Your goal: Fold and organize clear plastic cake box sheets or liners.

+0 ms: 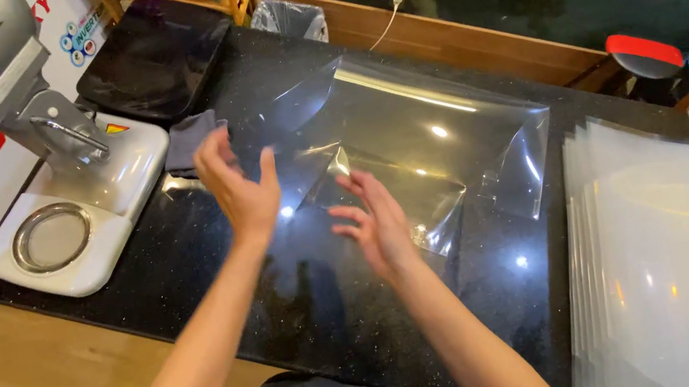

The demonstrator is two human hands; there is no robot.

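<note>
A large clear plastic sheet [418, 128] lies partly folded on the black speckled countertop [217, 273]. My left hand [238, 189] hovers above the sheet's left edge, fingers spread and palm turned inward, holding nothing. My right hand [376, 221] is lower, over the folded near part of the sheet, fingers apart and pointing away from me; whether it touches the plastic is unclear. Both forearms reach in from the bottom of the view.
A white and silver stand mixer [28, 164] without its bowl stands at the left. Behind it lie a black tray [151, 58] and a grey cloth [189, 141]. A stack of several clear sheets [659, 261] rests at the right. Wooden floor shows at the lower left.
</note>
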